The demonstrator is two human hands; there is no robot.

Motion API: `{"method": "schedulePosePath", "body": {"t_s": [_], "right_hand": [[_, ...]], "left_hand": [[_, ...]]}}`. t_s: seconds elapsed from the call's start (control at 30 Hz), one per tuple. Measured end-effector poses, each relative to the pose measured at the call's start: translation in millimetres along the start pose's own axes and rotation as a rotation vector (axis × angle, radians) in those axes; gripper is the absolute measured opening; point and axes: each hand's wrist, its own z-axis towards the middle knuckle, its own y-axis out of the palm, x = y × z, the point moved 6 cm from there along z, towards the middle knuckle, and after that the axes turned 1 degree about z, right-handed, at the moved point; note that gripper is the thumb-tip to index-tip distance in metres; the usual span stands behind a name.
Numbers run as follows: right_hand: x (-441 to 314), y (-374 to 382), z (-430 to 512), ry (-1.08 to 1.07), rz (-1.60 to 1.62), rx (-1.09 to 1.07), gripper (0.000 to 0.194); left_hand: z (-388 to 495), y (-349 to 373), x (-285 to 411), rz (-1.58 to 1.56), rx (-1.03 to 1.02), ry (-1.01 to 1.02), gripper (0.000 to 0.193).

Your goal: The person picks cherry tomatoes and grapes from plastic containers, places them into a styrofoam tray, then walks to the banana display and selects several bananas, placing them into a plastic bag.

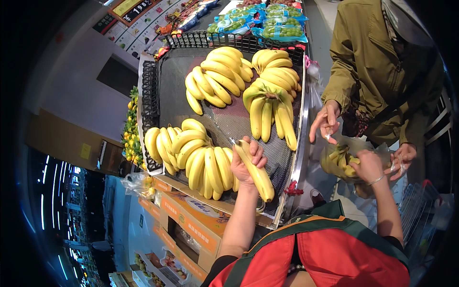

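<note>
My left hand (247, 163) is closed around a single yellow banana (256, 172), raised over the front of the display tray. Off to the right, my right hand (369, 166), with a bracelet at the wrist, grips a small bunch of bananas (339, 159) at the mouth of a clear plastic bag (328, 165). Its fingertips are partly hidden. Just left of my left hand lies a large banana bunch (206, 161). More bunches (218, 77) rest farther back, and one with its crown up (270, 107) sits near the tray's right edge.
A person in an olive jacket (373, 64) stands at the right, both hands near the bag. Black mesh fencing (150, 107) borders the tray (233, 122). Bagged grapes (283, 27) lie beyond it. Cardboard boxes (193, 219) stand at front left, a wire cart (417, 204) at lower right.
</note>
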Motion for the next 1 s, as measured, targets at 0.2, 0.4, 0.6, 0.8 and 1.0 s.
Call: {"method": "schedulePosePath", "body": {"t_s": [0.2, 0.4, 0.6, 0.8, 1.0], "right_hand": [[-130.5, 20.3, -21.5, -0.434, 1.185, -0.218, 0.019], [-176.6, 57.6, -32.3, -0.088, 1.873, -0.79, 0.029], [-183.0, 70.3, -32.2, 0.146, 2.099, -0.923, 0.028], [-189.1, 83.2, -28.8, 0.201, 2.185, -0.97, 0.028], [-191.0, 90.2, -28.4, 0.232, 2.13, -0.913, 0.021]], "left_hand": [[11.4, 3.0, -28.3, -0.128, -0.101, -0.103, 0.031], [10.2, -1.6, -37.9, -0.027, 0.015, -0.074, 0.029], [4.1, -16.1, -34.6, 0.099, 0.177, -0.008, 0.031], [-6.2, -41.0, -26.6, 0.149, 0.259, -0.009, 0.039], [-10.8, -47.0, -23.2, 0.191, 0.278, 0.014, 0.041]]}}
